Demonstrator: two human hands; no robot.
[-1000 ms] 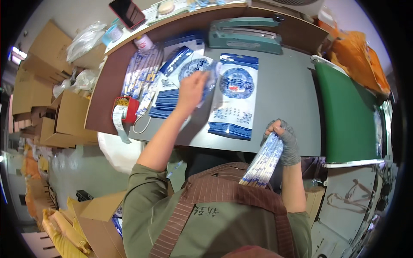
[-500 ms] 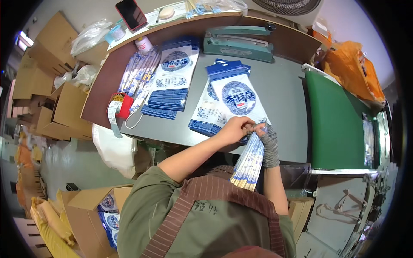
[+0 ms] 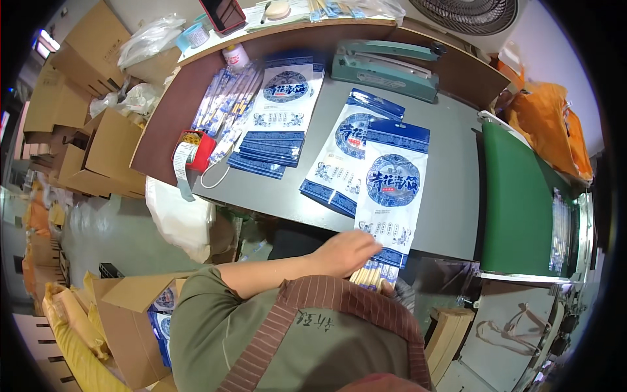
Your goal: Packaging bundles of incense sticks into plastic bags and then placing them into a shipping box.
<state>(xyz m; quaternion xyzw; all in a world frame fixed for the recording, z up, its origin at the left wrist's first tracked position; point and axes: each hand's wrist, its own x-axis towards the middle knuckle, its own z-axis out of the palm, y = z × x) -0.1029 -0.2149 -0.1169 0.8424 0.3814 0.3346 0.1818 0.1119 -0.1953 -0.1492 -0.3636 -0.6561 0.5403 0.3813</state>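
Note:
A white and blue printed plastic bag [image 3: 392,212] hangs over the table's near edge, its lower end at my chest. My left hand [image 3: 346,255] is closed on the bag's lower left edge. My right hand [image 3: 398,293], in a grey wrap and mostly hidden by the bag, grips a bundle of chopsticks [image 3: 370,274] in blue-white sleeves. The bundle's pale ends meet the bag's lower end; I cannot tell whether any are inside. Another such bag [image 3: 336,166] lies flat on the table, partly under the first.
On the grey table [image 3: 261,204] lie a stack of bags [image 3: 277,124], sleeved chopsticks [image 3: 225,95] and a red tape dispenser [image 3: 202,150]. A green heat sealer [image 3: 385,72] stands at the back. To the right is a green conveyor belt [image 3: 519,202]; an open carton [image 3: 130,320] stands lower left.
The top bag has come down toward me over the table edge. The chopstick bundle has moved lower, to the bag's lower end, and my left hand has gone to the bag's edge.

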